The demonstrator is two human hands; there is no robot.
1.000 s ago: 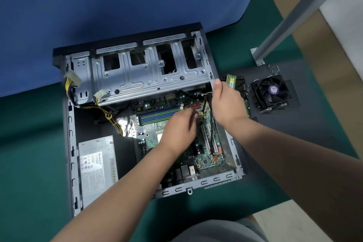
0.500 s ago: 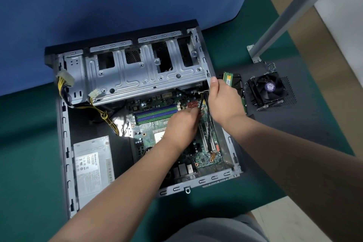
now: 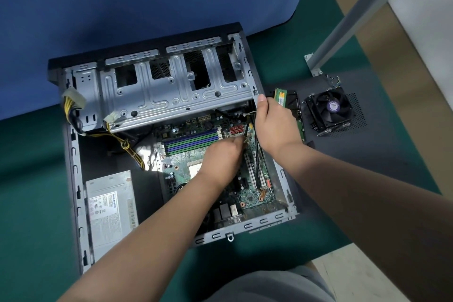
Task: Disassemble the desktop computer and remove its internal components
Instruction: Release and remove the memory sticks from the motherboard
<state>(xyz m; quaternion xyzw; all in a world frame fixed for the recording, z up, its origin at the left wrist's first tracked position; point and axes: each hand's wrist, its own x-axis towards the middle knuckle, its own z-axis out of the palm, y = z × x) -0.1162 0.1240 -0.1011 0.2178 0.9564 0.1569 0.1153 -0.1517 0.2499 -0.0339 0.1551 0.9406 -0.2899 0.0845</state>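
Not much had shifted since the earlier frames: the right hand (image 3: 274, 125) had crept a bit up the case's right wall, and the left hand (image 3: 224, 158) stayed dug in over the same spot on the motherboard (image 3: 186, 154).

Only 1 view here, the head cam looking down. The desktop case (image 3: 73, 179) lay open on the green bench (image 3: 24, 179), with the drive cage (image 3: 171, 91) swung up at the back and the power supply (image 3: 110, 211) sitting in the front-left corner. Left fingers were curled around something small near the red SATA ports (image 3: 236, 129), looked like a connector on the thin black cables (image 3: 256, 154), though I couldn't see the actual pinch. Right fingers were wrapped around the upper run of those same cables, thumb up against the case edge.

Already out and parked on the side panel (image 3: 392, 154) to the right: the CPU cooler (image 3: 329, 108) and a RAM stick (image 3: 280, 96).

What I'd worry about:
- yanking the cable instead of the plug could tear wires out of the connector or bend header pins
- pulling at an angle could flex the board
- the case's sheet-metal edge was right by that thumb, so a sudden release could mean a cut
- the loose yellow power leads (image 3: 127, 146) could snag when the board lifts out later
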